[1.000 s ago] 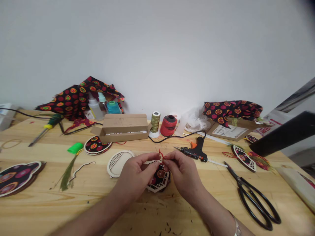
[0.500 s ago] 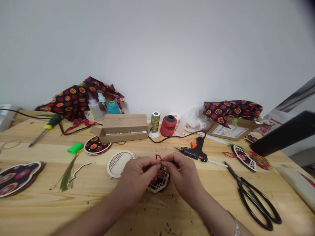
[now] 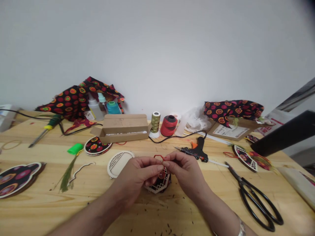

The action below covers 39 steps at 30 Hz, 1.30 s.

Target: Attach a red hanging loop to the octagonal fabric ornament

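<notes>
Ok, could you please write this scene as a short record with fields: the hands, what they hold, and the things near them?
Left hand: pinches the red cord with its fingertips
Right hand: pinches the same cord, close to the left hand
Below the hands: hexagonal lattice ornament, on the wooden table
Left of them: round lattice piece
Right of them: glue gun, black scissors
Behind: red spool, green spool, cardboard box
</notes>
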Tool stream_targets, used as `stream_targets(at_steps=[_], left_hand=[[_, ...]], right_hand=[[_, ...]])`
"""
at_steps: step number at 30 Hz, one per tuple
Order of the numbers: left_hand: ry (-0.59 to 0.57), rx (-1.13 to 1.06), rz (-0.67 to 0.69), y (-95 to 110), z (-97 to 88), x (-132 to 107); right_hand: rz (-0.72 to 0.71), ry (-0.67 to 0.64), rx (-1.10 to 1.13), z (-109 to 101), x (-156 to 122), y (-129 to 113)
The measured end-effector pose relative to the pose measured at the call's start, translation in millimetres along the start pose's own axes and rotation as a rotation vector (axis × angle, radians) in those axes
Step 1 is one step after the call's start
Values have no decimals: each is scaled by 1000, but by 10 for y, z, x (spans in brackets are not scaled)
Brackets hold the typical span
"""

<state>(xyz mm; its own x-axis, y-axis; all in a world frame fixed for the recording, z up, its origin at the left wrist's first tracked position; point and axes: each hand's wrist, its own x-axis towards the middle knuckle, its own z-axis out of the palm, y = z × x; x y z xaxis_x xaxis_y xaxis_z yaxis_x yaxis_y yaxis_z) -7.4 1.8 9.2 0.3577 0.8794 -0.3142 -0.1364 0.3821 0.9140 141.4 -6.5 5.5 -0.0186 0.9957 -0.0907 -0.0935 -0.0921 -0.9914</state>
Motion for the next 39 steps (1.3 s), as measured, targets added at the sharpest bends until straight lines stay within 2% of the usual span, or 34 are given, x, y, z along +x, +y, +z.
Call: stream_targets(at_steps=[9,32,39], left_hand=[[26,-5,-32,8,16,-22],[-70,-21,10,-27,-18,-6],[-47,-15,31,9,1,-3]], right_hand=[[31,8,19,22,-12,-31],[79,-65,97,17,-38,-53],[85,-60,96,15,-37,-22]])
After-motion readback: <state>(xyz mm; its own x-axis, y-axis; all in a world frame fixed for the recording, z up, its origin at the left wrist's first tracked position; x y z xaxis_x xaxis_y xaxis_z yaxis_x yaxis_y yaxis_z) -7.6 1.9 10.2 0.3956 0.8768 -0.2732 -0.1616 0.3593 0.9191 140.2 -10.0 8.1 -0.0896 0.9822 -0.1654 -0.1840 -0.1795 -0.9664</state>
